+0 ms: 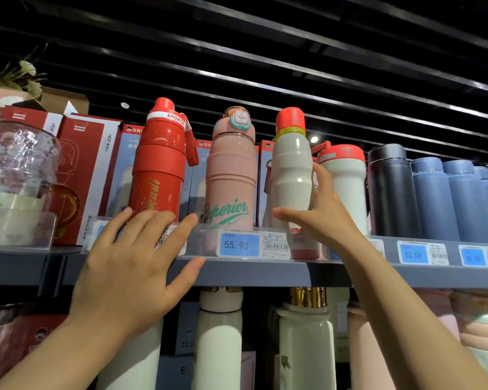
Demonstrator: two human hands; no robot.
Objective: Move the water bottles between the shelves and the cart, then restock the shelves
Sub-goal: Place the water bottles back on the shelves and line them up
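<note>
Shelf (265,273), one, grey metal, carrying one glossy red bottle (159,164), one ribbed matte pink bottle (231,175), two white red-capped bottles, one black and three blue cylindrical flasks; left hand (130,266) released, fingers spread; right hand (321,215) grasping the waisted white bottle (292,167).

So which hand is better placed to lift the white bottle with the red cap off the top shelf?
Right. The right hand already cups the base of the white bottle with the red cap, thumb and fingers either side. The left hand is spread open below the red sports bottle, further away.
</note>
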